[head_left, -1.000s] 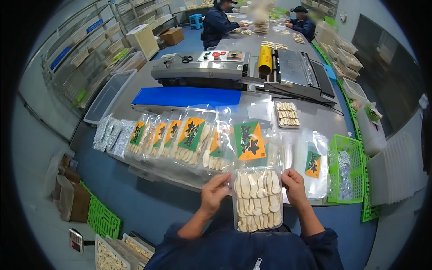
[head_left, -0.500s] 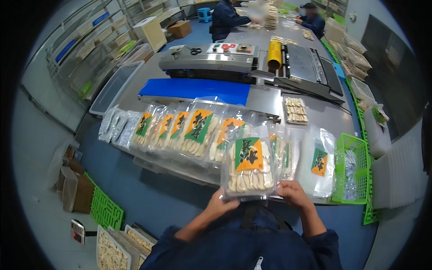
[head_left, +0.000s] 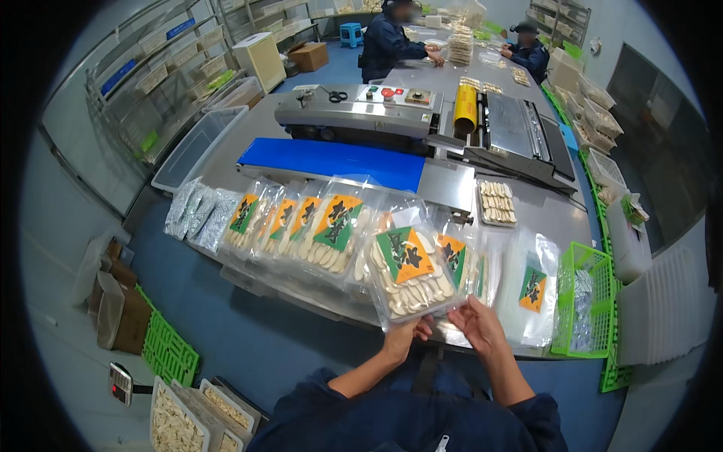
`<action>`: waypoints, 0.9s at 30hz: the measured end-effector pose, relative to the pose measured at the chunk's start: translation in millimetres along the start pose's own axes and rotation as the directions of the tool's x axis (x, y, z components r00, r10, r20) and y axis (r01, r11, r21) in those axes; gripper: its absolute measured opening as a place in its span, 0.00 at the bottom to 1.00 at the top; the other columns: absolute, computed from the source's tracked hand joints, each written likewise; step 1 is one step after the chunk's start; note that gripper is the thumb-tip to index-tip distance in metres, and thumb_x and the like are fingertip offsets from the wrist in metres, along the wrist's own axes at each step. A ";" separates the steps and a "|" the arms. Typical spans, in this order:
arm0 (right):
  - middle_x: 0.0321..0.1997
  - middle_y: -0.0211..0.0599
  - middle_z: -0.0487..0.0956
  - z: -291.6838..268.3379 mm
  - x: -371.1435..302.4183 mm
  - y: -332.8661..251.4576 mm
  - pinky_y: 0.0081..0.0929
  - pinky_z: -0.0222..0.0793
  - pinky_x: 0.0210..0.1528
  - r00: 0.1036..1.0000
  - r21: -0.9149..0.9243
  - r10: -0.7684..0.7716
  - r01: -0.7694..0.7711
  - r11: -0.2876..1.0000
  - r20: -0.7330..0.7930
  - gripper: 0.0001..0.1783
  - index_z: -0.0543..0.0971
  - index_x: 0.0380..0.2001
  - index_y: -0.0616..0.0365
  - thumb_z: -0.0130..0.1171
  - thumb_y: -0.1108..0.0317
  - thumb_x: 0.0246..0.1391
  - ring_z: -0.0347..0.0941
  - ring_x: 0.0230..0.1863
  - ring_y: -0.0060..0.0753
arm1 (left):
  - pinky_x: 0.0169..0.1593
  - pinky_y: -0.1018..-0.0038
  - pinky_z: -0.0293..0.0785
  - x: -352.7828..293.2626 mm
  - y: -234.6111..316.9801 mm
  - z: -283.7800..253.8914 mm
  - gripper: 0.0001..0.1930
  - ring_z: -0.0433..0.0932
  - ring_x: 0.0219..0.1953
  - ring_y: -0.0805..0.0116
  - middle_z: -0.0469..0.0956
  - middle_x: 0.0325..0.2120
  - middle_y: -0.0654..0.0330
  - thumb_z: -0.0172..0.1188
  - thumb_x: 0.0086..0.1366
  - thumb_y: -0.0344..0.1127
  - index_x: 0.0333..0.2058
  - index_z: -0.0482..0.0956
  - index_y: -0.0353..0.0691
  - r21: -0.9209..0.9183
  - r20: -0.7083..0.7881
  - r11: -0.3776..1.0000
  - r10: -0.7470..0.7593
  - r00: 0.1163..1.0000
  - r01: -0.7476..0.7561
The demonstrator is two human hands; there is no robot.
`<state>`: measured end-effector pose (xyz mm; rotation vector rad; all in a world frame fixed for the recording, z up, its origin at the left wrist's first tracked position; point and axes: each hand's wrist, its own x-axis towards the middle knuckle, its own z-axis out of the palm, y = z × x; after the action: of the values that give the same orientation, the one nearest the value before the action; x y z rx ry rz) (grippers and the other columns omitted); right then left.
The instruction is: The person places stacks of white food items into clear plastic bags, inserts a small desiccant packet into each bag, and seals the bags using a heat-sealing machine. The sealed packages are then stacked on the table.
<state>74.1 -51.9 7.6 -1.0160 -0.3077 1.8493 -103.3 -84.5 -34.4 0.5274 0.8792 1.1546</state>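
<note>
In the head view, plenty is already looking done: a row of labelled packs (head_left: 329,239) is lying along the near edge of the worktop (head_left: 538,192), pale slices showing through the clear plastic. The bagged tray (head_left: 416,292) is joining their look, sitting inside its bag with a green-and-orange label (head_left: 407,254) on top; whether the bag's mouth is sealed, I cannot tell. It is tilting over the near edge, right of the middle. Some is apparently remaining: an unbagged tray (head_left: 496,202) is lying farther in, toward the right edge, and flat clear bags (head_left: 520,324) are lying by the near right corner, beside a green basket (head_left: 603,301). Silver packets (head_left: 199,215) are filling the near left corner, and behind the row a blue belt (head_left: 331,162) is stretching out in front of a metal machine (head_left: 358,109).

Now the hands! The left hand (head_left: 404,340) is gripping the pack's near end from below, its fingers curling in and partly hiding under the plastic. The right hand (head_left: 483,328) is staying looser, fingers spreading apart with the palm half turned up, tips hovering at the pack's near right corner; whether they are touching it, I cannot tell.
</note>
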 end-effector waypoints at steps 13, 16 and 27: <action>0.41 0.39 0.71 33.2 0.4 32.3 0.33 0.65 0.51 0.988 0.013 -0.130 0.132 0.991 -0.088 0.19 0.67 0.43 0.69 0.52 0.66 0.52 0.68 0.45 0.30 | 0.24 0.79 0.70 15.7 -49.0 1.7 0.12 0.74 0.22 0.75 0.76 0.23 0.58 0.52 0.58 0.38 0.31 0.76 0.34 0.561 0.145 0.825 -0.023 0.989 -0.063; 0.38 0.38 0.73 -9.1 -8.5 5.8 0.28 0.71 0.42 0.967 -0.112 -0.243 0.233 0.966 -0.081 0.17 0.70 0.42 0.70 0.50 0.68 0.53 0.71 0.37 0.28 | 0.28 0.77 0.71 -14.8 8.5 3.9 0.10 0.74 0.22 0.73 0.76 0.20 0.60 0.57 0.55 0.36 0.28 0.78 0.33 0.596 0.064 0.801 -0.119 0.991 0.058; 0.28 0.37 0.77 -19.4 -80.9 -104.8 0.22 0.70 0.34 0.929 -0.713 -0.181 0.365 0.598 0.323 0.11 0.75 0.30 0.68 0.49 0.68 0.54 0.74 0.30 0.27 | 0.54 0.62 0.61 26.3 60.8 -12.1 0.35 0.66 0.51 0.56 0.67 0.49 0.50 0.59 0.50 0.47 0.52 0.61 0.31 0.055 0.330 0.991 -0.136 0.934 0.125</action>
<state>169.6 -71.4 99.3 -1.2176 -1.4161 1.5274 -143.4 -39.9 -3.8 0.6601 0.6298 0.8969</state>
